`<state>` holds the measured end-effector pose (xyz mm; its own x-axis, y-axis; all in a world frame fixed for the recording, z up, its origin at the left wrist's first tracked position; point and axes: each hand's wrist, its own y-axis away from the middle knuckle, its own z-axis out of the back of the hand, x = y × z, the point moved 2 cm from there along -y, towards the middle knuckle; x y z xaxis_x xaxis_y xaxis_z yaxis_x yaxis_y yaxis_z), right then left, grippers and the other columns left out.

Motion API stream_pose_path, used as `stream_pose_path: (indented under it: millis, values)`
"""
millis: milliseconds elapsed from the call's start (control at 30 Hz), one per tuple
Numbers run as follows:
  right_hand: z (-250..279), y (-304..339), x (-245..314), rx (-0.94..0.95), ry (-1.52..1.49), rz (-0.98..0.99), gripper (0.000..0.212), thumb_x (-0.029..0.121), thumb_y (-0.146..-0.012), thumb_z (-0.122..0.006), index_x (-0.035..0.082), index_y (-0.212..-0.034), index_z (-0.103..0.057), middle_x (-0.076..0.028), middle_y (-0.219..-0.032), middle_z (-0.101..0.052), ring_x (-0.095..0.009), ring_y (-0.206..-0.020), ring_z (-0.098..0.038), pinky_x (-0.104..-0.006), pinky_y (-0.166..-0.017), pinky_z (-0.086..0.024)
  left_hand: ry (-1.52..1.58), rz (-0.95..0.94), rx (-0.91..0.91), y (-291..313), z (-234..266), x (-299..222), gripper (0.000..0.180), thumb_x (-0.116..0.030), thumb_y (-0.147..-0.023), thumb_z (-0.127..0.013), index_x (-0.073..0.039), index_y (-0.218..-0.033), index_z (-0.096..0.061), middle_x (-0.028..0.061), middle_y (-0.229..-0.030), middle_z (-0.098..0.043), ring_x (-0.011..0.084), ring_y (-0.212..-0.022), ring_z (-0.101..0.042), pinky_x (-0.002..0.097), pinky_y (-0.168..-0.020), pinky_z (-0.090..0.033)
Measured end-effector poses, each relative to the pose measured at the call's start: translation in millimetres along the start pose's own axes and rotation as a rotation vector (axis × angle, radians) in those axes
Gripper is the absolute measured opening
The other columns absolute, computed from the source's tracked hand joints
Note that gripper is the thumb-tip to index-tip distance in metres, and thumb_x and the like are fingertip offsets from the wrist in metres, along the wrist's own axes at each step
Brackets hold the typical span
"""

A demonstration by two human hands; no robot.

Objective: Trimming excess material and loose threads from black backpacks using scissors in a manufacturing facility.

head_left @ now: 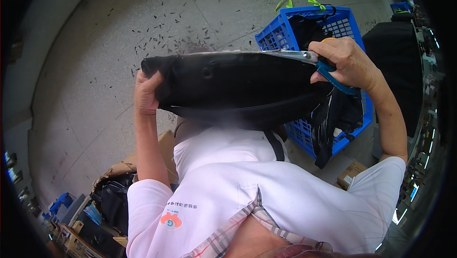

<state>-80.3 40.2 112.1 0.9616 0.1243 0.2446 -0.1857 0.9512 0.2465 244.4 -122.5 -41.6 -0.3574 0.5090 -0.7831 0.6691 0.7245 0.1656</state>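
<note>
A black fabric piece (247,77) with a small round eyelet is stretched across in front of me, its far edge showing a pale strip. My left hand (147,91) grips its left end, thumb over the cloth. In my right hand (346,60) is a pair of scissors (328,70) with blue-green handles, the fingers wrapped around them. The metal blades point left and lie along the far edge of the fabric, near its right end. Whether the blades are parted cannot be made out.
A blue plastic crate (350,20) holding black fabric pieces stands at the right, with bright green ties on its far side. Small dark scraps (166,34) lie strewn over the grey floor. A cardboard box (164,148) with black items sits at the lower left.
</note>
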Motion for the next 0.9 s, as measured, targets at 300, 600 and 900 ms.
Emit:
stream_pose_path:
  millis: [300, 600, 900]
  values:
    - [2, -11, 10, -0.019, 0.104, 0.022, 0.062, 0.06, -0.064, -0.063, 0.008, -0.097, -0.057, -0.011, -0.078, -0.059, -0.024, -0.078, -0.059, -0.0322, -0.067, -0.048, -0.035, -0.011, -0.037, -2, -1, 0, 0.021, -0.005, -0.077, -0.062, 0.0, -0.097, -0.06, 0.0079, -0.095, -0.062, 0.0168, -0.086, -0.059, 0.0284, -0.08, -0.046]
    - [1, -15, 9, 0.024, 0.023, 0.03, 0.054, 0.055, -0.067, -0.064, 0.007, -0.09, -0.057, -0.01, -0.066, -0.058, -0.022, -0.066, -0.06, -0.0305, -0.061, -0.047, -0.005, 0.0, -0.003, -1, 5, 3, 0.025, -0.007, -0.075, -0.065, 0.0, -0.098, -0.06, 0.0083, -0.095, -0.062, 0.018, -0.087, -0.059, 0.0296, -0.08, -0.047]
    - [2, -18, 7, 0.022, -0.245, 0.004, 0.054, 0.055, -0.066, -0.065, 0.007, -0.089, -0.057, -0.006, -0.06, -0.053, -0.018, -0.059, -0.055, -0.0265, -0.052, -0.043, -0.027, -0.011, -0.02, 2, 4, 3, 0.027, -0.008, -0.074, -0.066, 0.001, -0.098, -0.059, 0.0089, -0.094, -0.062, 0.0184, -0.085, -0.059, 0.0296, -0.079, -0.047]
